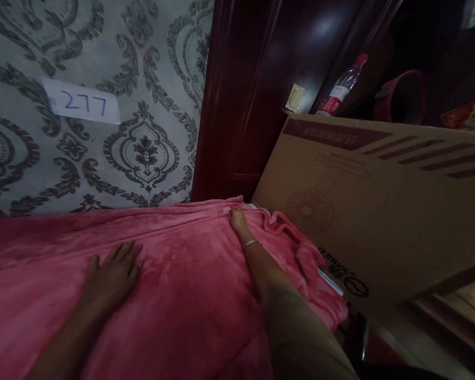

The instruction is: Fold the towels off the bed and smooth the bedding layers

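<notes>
A pink plush blanket [190, 274] lies spread over a flat surface, with its far edge along the wall. My left hand [113, 272] rests on it palm down, fingers spread, on the left side. Stretched out to the far right corner, my right hand [238, 221] has its fingers curled on the blanket near the edge and appears to grip the fabric. A thin bracelet [250, 243] circles that wrist. To the right of it the blanket bunches into folds [285, 227], and a white strip [330, 281] shows under its right edge.
A large cardboard box [380, 200] with a fan drawing stands along the right side. Behind it are a plastic bottle [342, 89] with a red cap and a pink round object [404, 97]. Patterned wallpaper [142, 148] bears a paper marked 277 [81, 101], beside a dark red wooden panel [237, 105].
</notes>
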`<state>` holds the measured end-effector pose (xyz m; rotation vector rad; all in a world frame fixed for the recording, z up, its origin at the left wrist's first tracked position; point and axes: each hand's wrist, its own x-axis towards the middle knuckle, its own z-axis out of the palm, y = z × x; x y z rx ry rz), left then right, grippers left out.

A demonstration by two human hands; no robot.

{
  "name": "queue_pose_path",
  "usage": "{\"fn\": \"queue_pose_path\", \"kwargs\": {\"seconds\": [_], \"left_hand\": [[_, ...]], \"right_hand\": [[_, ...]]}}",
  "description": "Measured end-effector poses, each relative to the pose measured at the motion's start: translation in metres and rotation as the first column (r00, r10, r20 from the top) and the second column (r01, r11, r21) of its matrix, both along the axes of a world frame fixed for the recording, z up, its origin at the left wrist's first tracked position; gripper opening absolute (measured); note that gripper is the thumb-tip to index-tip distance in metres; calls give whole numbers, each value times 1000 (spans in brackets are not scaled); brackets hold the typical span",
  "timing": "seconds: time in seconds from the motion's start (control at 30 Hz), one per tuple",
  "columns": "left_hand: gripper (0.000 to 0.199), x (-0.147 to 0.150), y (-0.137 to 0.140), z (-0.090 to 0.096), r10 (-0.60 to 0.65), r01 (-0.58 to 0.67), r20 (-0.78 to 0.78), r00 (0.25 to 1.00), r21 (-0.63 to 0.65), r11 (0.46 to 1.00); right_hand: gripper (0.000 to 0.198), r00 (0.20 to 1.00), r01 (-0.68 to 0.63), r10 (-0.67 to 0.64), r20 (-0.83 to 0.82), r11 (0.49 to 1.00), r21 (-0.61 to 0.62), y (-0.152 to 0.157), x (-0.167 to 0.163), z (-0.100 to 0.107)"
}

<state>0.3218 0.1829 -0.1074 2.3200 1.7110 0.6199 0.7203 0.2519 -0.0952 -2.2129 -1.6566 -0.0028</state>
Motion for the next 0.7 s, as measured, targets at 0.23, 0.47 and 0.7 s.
{"fn": "queue_pose_path", "kwargs": {"seconds": [0.23, 0.47, 0.7], "left_hand": [[65, -1, 4, -9, 17, -19, -135, 991, -13, 1000], [61, 3, 10, -5, 29, -46, -411, 911, -30, 999], [59, 7, 4, 10, 29, -43, -374, 927, -29, 999]], "right_hand": [[53, 996, -87, 88, 27, 996, -3, -17, -25, -13], [64, 970, -242, 231, -79, 952, -186, -52, -60, -11], [42, 896, -281, 334, -292, 937, 208, -148, -69, 19]]}}
